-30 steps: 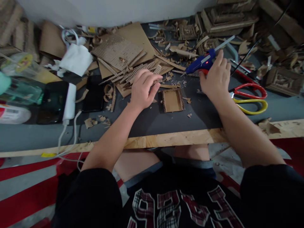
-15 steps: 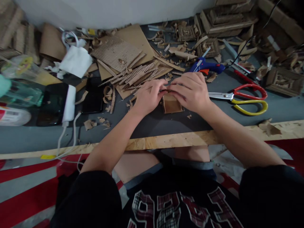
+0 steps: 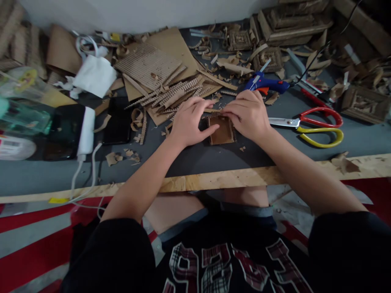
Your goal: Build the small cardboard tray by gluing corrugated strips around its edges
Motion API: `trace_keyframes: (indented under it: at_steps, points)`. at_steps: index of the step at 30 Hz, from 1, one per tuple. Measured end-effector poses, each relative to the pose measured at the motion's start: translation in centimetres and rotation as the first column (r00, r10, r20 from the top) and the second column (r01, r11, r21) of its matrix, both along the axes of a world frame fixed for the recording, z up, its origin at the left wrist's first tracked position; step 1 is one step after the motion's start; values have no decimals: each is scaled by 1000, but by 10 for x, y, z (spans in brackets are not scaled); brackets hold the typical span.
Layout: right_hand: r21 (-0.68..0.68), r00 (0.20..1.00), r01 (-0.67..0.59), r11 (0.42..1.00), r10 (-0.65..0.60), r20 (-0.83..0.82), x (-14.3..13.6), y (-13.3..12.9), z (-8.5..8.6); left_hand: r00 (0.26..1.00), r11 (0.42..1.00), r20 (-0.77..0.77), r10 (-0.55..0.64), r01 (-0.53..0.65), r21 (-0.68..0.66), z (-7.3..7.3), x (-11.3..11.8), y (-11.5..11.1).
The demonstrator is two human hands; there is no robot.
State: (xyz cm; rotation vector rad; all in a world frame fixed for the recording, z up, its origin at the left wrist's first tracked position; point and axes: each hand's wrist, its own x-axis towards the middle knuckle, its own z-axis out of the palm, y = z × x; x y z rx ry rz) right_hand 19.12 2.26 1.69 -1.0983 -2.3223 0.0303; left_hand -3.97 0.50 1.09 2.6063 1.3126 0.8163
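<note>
A small square cardboard piece [image 3: 222, 131] with a corrugated strip standing along its edges lies on the table before me. At its far right corner my right hand [image 3: 249, 116] is closed, thumb and fingertips pinching a narrow cardboard strip [image 3: 213, 110] that runs along the far edge. The pinched end is hidden by the fingers. My left hand [image 3: 190, 124] is at the left side, its fingers spread over the strip's loose end and its thumb stretched out above the square's left edge. Whether the left fingertips touch the strip I cannot tell.
Red-and-yellow-handled scissors [image 3: 317, 124] and a blue glue gun [image 3: 265, 84] lie on the right. Behind my hands is a pile of corrugated strips [image 3: 175, 97]. Two dark phones [image 3: 65, 132], a white power bank [image 3: 86, 131] and a bottle [image 3: 26, 116] are on the left.
My left hand has drawn back slightly left and opened, its thumb moving away from the far edge. More of the square now shows. My right hand stays at the far edge.
</note>
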Motion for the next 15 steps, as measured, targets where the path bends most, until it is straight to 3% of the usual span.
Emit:
trace_keyframes:
  at_steps: [6,15]
  points:
    - [3,997,-79,997,78,28,1,5,-6,999,1000,-30,12,-13,-28,-2,-1,4]
    - [29,993,-59,998,56,108,-4,6,-7,998,992,-57,1,-8,-127,0,-1,8]
